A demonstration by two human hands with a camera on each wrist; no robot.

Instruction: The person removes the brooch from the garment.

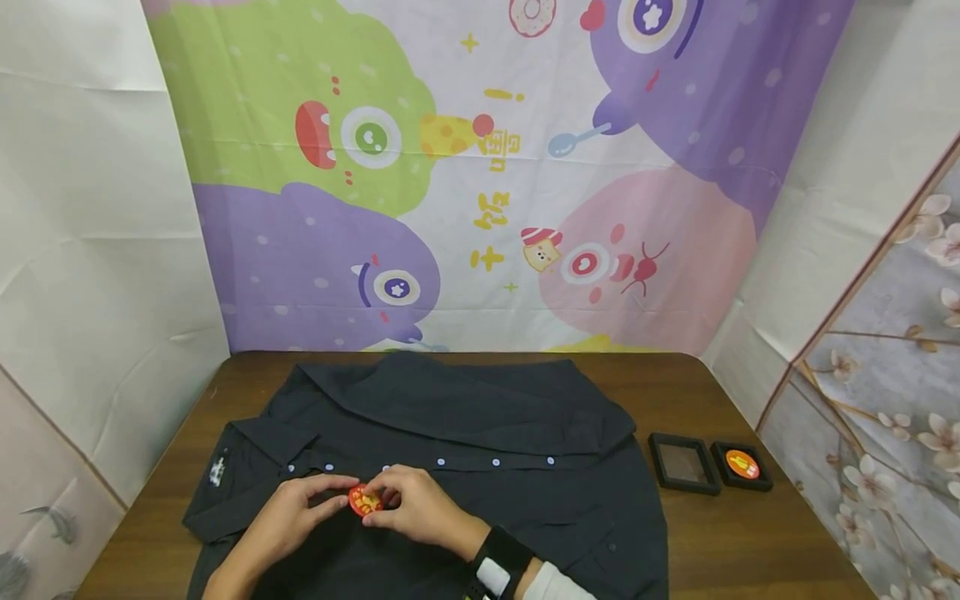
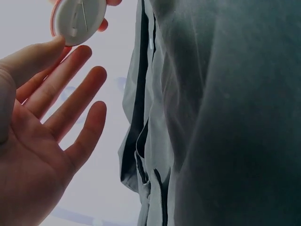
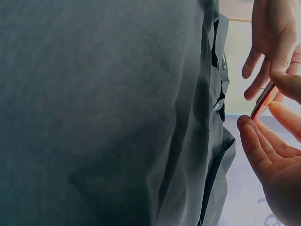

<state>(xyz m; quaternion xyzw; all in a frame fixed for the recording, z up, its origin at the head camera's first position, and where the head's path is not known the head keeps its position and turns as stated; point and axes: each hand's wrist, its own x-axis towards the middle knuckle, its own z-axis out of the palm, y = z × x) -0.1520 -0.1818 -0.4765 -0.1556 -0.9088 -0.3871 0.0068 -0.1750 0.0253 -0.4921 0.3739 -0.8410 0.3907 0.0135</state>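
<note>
A round red pin badge (image 1: 363, 501) with a yellow design is held just above a dark button-up shirt (image 1: 450, 517). My left hand (image 1: 288, 518) pinches its left edge between thumb and index finger, the other fingers spread in the left wrist view. From the right, my right hand (image 1: 422, 508) grips the opposite edge with thumb and fingertips. The badge's white back (image 2: 77, 21) shows in the left wrist view, its thin pin standing at an angle from the catch. Edge-on, the badge (image 3: 263, 101) appears between both hands in the right wrist view.
On the brown table (image 1: 720, 550), right of the shirt, lie a black square frame (image 1: 684, 485) with a clear middle and a black case (image 1: 762, 477) holding an orange badge (image 1: 742, 464). A cartoon-printed cloth (image 1: 480, 317) hangs behind the table.
</note>
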